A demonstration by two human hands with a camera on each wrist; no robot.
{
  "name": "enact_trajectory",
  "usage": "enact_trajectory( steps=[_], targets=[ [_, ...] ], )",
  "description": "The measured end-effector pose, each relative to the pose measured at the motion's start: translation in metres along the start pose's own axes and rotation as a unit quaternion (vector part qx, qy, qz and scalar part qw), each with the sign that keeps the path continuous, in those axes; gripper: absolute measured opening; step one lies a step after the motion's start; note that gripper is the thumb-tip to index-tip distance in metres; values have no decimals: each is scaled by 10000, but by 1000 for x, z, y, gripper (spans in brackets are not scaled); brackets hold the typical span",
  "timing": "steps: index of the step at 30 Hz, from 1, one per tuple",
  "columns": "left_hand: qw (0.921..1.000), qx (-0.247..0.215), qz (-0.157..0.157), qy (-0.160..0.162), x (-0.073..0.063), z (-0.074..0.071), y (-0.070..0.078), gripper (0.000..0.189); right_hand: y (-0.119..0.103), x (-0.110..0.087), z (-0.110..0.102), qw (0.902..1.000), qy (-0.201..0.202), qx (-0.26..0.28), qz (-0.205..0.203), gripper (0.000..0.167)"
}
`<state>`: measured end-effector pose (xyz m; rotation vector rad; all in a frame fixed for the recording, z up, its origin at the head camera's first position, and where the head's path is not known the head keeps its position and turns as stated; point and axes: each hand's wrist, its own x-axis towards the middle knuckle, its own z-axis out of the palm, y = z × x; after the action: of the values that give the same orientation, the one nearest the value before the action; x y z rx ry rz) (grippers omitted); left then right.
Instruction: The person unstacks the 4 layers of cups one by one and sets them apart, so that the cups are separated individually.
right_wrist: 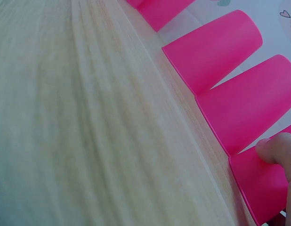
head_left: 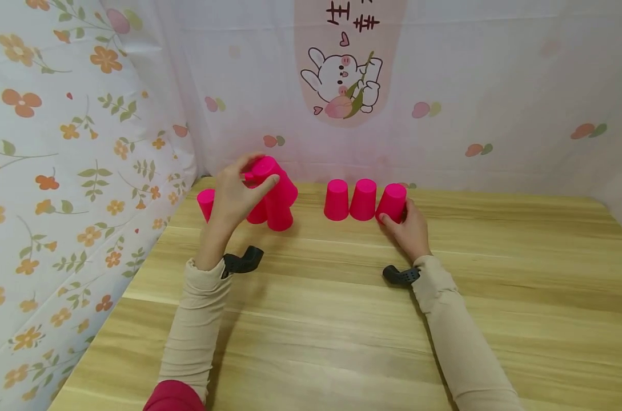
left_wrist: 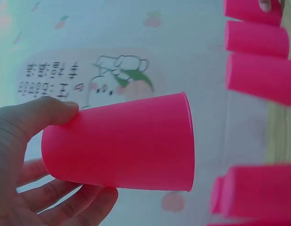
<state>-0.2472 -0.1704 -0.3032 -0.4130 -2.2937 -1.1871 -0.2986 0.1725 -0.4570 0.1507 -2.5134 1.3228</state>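
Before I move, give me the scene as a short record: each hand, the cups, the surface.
Left hand: holds a raised pink cup, rim down
Right hand: grips the row's rightmost cup
Row: rightmost, middle cup and left cup, all inverted, side by side
Left cluster: more pink cups, partly hidden; count unclear
Surface: wooden table
Backdrop: printed cloth

dark chinese characters (head_left: 366, 23), apparently "生" and "幸", on the pale curtain (head_left: 496, 74), others cropped or blurred

Behind the left hand (head_left: 235, 197) and right hand (head_left: 412, 231), beige sleeves (head_left: 195, 325) (rather wrinkled) are worn with black, angled wrist devices (head_left: 244, 261); red fabric (head_left: 174, 397) is seen farther behind the left.
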Motion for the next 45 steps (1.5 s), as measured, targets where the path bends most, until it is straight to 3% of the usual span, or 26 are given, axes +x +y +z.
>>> enact_trajectory(
  steps=[7,10,15,21,27,35,45],
  targets=[
    [9940,962,466,234,-3,-47,6,45,-6,-1,2,10000,19,-39,-1,54],
    [9902,1251,508,350,-7,-67,4,44,-7,-1,2,10000,-23,-14,31,54],
    [9832,1720,137,596,-17,-93,-6,44,-7,-2,0,10000,-30,-2,22,54],
    [9763,2034,-209,702,-39,-110,-27,45,-4,-2,0,10000,31,-22,-57,52],
    [9725,2171,-48,839,-50,-113,-46,45,-4,-2,-1,10000,37,-14,-35,53],
    [9632,2578,-2,766,-55,-105,-60,45,-5,-2,-2,10000,27,50,22,54],
    [9726,2258,-170,522,-63,-83,-84,46,-4,-1,-1,10000,57,74,19,52]
  ],
)
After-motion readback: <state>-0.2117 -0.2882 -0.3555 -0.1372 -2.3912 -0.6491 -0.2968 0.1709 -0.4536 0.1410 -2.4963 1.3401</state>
